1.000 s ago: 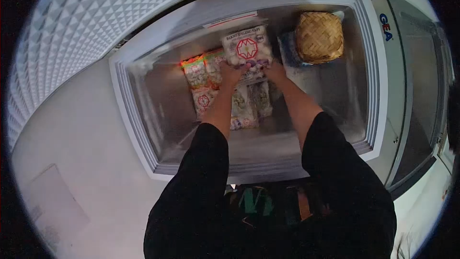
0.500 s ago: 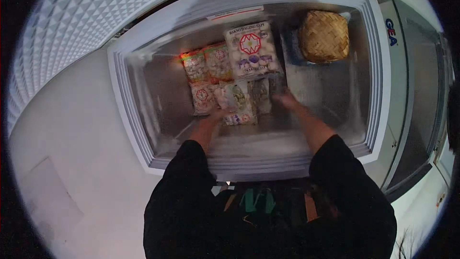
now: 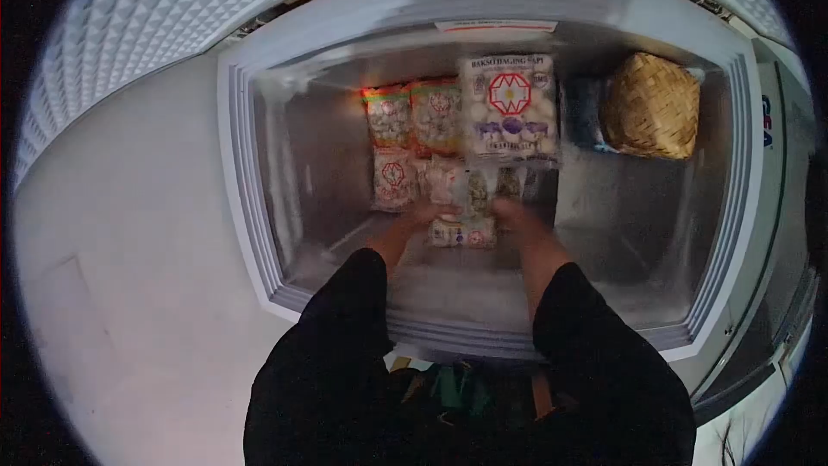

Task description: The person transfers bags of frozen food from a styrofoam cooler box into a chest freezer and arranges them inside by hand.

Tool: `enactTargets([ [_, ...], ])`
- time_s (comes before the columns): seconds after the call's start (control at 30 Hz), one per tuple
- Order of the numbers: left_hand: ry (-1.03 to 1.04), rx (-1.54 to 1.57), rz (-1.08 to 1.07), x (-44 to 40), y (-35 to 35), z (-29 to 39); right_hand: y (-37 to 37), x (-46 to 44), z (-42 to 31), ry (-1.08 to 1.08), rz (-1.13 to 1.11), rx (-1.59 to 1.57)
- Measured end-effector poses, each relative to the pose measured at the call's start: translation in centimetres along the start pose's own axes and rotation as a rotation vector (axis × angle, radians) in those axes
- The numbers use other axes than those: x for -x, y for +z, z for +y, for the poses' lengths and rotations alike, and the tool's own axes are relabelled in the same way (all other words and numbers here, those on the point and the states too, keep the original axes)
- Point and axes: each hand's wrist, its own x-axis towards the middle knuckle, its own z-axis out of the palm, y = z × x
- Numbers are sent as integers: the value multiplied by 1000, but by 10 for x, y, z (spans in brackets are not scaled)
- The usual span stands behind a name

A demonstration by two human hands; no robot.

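My left hand (image 3: 426,212) reaches into the chest freezer and rests at the lower edge of a whitish clear pack (image 3: 442,179). Close by, my right hand (image 3: 511,214) is at the bottom of a small clear pack with greenish contents (image 3: 509,183). A similar small pack (image 3: 477,192) lies between the hands. Just below them is a printed white meatball pack (image 3: 463,234), partly covered. Blur hides the fingers of both hands, so their grip is unclear. Above sits a large meatball bag (image 3: 511,112) labelled "Bakso Daging Sapi".
Two orange-edged packs (image 3: 436,116) and a red-logo pack (image 3: 393,179) lie to the left. A woven bamboo basket (image 3: 653,106) stands at the back right beside a dark blue item (image 3: 583,108). The freezer's pale rim (image 3: 243,177) surrounds everything.
My right hand has moved left, nearer my left hand, onto the small greenish packs. These two packs now show side by side. The whole view has shifted.
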Motion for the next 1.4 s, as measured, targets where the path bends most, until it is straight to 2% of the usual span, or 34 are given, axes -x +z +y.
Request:
enactTargets([
  [0.13, -85, 179, 111, 3, -17, -9, -25, -29, -6, 129, -18, 195],
  [0.2, -158, 286, 174, 11, -29, -17, -51, -79, 28, 70, -133, -208],
  [0.3, -282, 428, 254, 29, -47, -28, 8, 42, -40, 57, 152, -31],
  [0.37, -339, 511, 266, 44, -59, -34, 16, 26, -35, 40, 179, 121],
  [0.47, -279, 602, 149, 54, -79, -57, 22, -7, -30, -21, 231, 587],
  [0.53, -295, 546, 204, 48, -87, -73, 19, -13, -31, -41, 244, 748],
  [0.6, -313, 493, 262, 46, -91, -86, 15, -12, -35, -33, 189, 632],
  [0.67, -185, 760, 226, 69, -81, -57, 10, -7, -35, -19, 132, 516],
  [0.73, -235, 736, 294, 62, -91, -84, 0, -25, -21, -6, 111, 463],
  [0.77, -281, 706, 365, 58, -94, -92, -9, -65, 6, -132, 121, 599],
  [0.83, -264, 737, 361, 84, -84, -50, -15, -76, 14, -259, 132, 741],
  [0.9, -254, 767, 359, 94, -82, -47, -8, -32, -8, -234, 215, 816],
  [0.93, -143, 613, 297, 92, -89, -69, -7, -8, -19, -225, 242, 843],
  [1.0, -30, 463, 244, 92, -89, -69, -13, 33, -41, -246, 126, 748],
  [1.07, -278, 803, 316, 93, -81, -28, -21, 66, -59, -191, 46, 688],
  [1.1, -273, 808, 318, 80, -84, -40, -29, 74, -62, -127, 9, 657],
  [1.17, -204, 610, 198, 42, -87, -78, -66, 49, -35, -178, 45, 760],
  [1.2, -196, 611, 198, 38, -85, -76, -71, 49, -35, -206, 65, 810],
  [1.23, -42, 258, 160, 32, -79, -72, -77, 50, -35, -233, 86, 859],
  [1.3, 109, -95, 112, 19, -59, -57, -70, 83, -55, -120, 84, 516],
  [1.33, -66, 120, 286, 9, -45, -44, -71, 81, -54, -117, 88, 515],
  [1.4, -245, 332, 456, -7, -40, -45, -72, 75, -53, -96, 98, 408],
])
